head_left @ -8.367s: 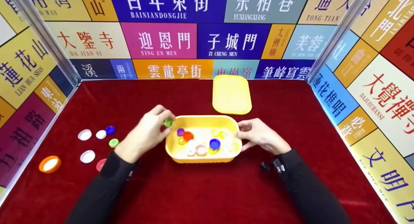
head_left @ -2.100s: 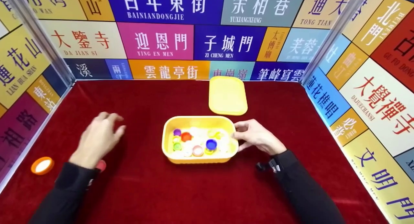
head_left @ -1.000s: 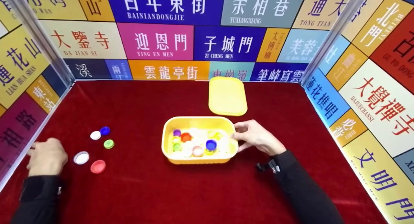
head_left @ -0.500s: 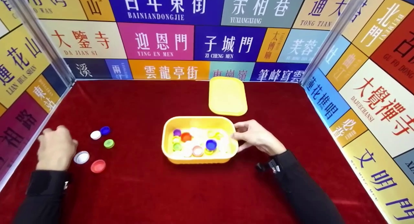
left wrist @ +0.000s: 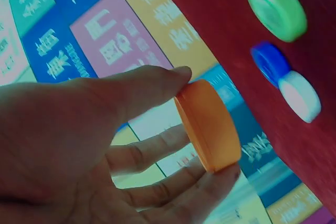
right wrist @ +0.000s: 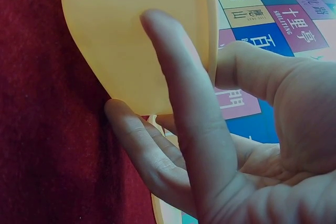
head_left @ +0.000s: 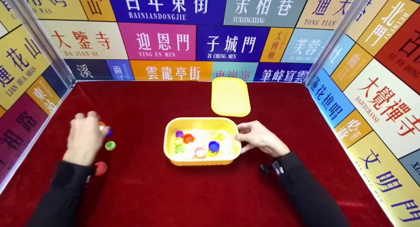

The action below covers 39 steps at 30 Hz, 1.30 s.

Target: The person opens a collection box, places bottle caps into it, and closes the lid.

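head view shows the left hand [head_left: 84, 138] slightly blurred above a cluster of loose bottle caps on the red velvet-like cloth [head_left: 147, 194], hiding most of them: only a sliver of a blue cap [head_left: 108, 132] shows past the knuckles, a green cap [head_left: 110, 145] lies just beside the hand, and a red cap [head_left: 101, 168] is half covered by the dark sleeve. left wrist view makes the grasp clear: thumb and fingers pinch a smooth, round, flat orange cap [left wrist: 208, 125] by its edge, held in the air above the cloth, with the ridged green cap [left wrist: 277, 7], the blue cap [left wrist: 269, 62] and a white cap [left wrist: 300, 96] touching the blue one lying beyond it, all soft with motion blur. the right hand [head_left: 261, 138] rests against the right end of a yellow plastic box [head_left: 200, 161] with rounded corners; in the right wrist view its fingers [right wrist: 184, 114] lie fairly straight along the box's smooth outer wall [right wrist: 131, 40], thumb near the rim, the hand's lower part cut off. small coloured caps sit inside the box. a matching yellow lid [head_left: 230, 96] lies flat behind it, apart from it.
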Tool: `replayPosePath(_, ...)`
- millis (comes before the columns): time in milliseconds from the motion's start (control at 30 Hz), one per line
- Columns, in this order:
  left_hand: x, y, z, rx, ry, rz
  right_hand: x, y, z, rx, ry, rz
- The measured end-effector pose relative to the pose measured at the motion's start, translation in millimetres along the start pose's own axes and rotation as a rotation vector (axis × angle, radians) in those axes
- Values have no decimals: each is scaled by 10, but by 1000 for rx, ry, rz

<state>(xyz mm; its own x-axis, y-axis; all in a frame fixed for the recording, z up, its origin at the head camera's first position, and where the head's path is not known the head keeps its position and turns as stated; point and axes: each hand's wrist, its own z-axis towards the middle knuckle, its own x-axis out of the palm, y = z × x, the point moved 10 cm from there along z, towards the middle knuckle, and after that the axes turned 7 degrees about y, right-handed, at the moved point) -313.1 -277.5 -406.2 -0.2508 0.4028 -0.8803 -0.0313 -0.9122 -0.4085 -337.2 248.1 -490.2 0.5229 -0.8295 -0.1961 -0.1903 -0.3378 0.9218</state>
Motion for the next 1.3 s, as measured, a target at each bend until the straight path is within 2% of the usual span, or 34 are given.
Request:
replayPosePath(233,105,-628,36,163,-34,-62,6,14,-1,-8,8,3)
replayPosePath(500,406,-1403,1,316,32,-113,11,5,5,-6,7,17)
replayPosePath(633,567,-1777,-54,401,53,-135,6,5,3,-4,3,17)
replayPosePath(833,778,-2305,-212,579,43,-107,12,3,-4,-4,5,22)
replayPosePath(900,861,-2436,-263,618,62,-100,13,5,-2,-4,5,20)
replayPosePath(1100,1124,-2720,-380,685,211,-149,-7,6,-9,4,0,10)
replayPosePath(1233,1233,-2804,-463,723,269,-132,-6,3,-5,5,5,4)
replayPosePath(1300,1260,-2806,-489,730,273,-107,0,3,1,4,9,0)
